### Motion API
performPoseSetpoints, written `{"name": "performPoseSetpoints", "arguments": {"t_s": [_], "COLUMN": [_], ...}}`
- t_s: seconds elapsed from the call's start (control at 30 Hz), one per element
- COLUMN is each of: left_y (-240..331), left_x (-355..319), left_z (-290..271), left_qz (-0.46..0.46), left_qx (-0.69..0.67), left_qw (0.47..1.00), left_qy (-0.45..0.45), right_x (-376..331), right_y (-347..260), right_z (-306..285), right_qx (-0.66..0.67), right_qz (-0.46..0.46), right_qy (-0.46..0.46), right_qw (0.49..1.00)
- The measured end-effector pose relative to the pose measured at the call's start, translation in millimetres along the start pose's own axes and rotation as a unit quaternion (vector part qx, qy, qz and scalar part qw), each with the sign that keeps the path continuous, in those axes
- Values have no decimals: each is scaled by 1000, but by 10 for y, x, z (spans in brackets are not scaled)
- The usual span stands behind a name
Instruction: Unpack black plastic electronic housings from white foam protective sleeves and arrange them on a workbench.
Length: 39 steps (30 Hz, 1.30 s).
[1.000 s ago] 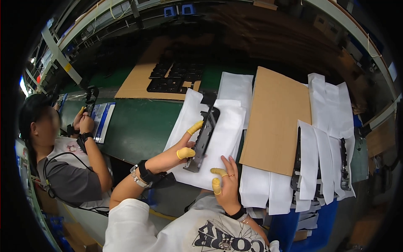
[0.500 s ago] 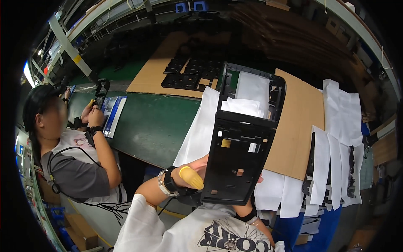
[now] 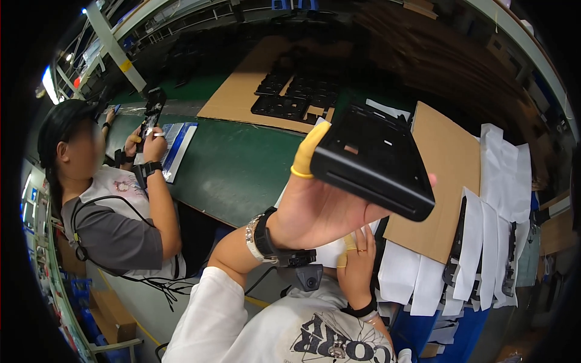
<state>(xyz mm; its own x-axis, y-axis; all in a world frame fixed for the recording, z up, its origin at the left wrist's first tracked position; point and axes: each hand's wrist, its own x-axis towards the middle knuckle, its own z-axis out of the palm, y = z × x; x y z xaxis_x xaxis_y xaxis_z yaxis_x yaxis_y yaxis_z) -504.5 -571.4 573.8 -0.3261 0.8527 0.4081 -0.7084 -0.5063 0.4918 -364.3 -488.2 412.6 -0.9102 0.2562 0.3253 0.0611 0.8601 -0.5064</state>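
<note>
My left hand point(image 3: 327, 212), with a yellow finger cot on its thumb, holds up a black plastic housing point(image 3: 378, 160). The housing is tilted, its long rim toward me, and small cutouts show in its face. Below it, my right hand point(image 3: 357, 269) lies with its fingers stretched out over a white sheet point(image 3: 327, 254). Yellow cots cover some of its fingers. My left hand partly hides its fingertips. Beside the right hand runs the edge of another black part point(image 3: 380, 245), mostly hidden.
Several black plastic parts point(image 3: 296, 97) lie on a cardboard sheet point(image 3: 233, 91) on the green table point(image 3: 224, 157). At right are another cardboard sheet point(image 3: 451, 157) and black parts interleaved with white sheets point(image 3: 496, 163). On the left, a person point(image 3: 121, 206) handles a black part point(image 3: 152, 115).
My left hand has raised the housing and tipped it, so its rim now faces me. My right hand has come away from it and now lies lower, on the white sheet.
</note>
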Motion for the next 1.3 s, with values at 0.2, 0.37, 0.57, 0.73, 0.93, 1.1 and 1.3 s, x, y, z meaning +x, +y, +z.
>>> {"name": "performPoseSetpoints", "arguments": {"t_s": [0.2,0.37,0.57,0.73,0.93,1.1,1.3], "left_y": [108,504,1612,2258,2204,663,-1077], "left_x": [-95,-236,-475,-938,-284,852,1251], "left_z": [-99,-640,-2001,-3041,-3017,-1011,-399], "left_qz": [-37,-52,123,31,-47,-189,-69], "left_qx": [-54,467,738,810,941,763,783], "left_qw": [998,863,550,356,150,616,499], "left_qy": [15,185,371,466,298,37,-366], "right_x": [-22,28,-40,-44,-37,-18,-36], "right_y": [31,14,33,7,11,52,19], "right_z": [88,68,122,151,173,199,199], "right_qx": [6,-25,-57,-68,-71,-57,-31], "right_qz": [-2,-7,-20,-18,-19,1,8], "right_qy": [3,14,25,16,26,33,29], "right_qw": [1000,1000,998,997,997,998,999]}}
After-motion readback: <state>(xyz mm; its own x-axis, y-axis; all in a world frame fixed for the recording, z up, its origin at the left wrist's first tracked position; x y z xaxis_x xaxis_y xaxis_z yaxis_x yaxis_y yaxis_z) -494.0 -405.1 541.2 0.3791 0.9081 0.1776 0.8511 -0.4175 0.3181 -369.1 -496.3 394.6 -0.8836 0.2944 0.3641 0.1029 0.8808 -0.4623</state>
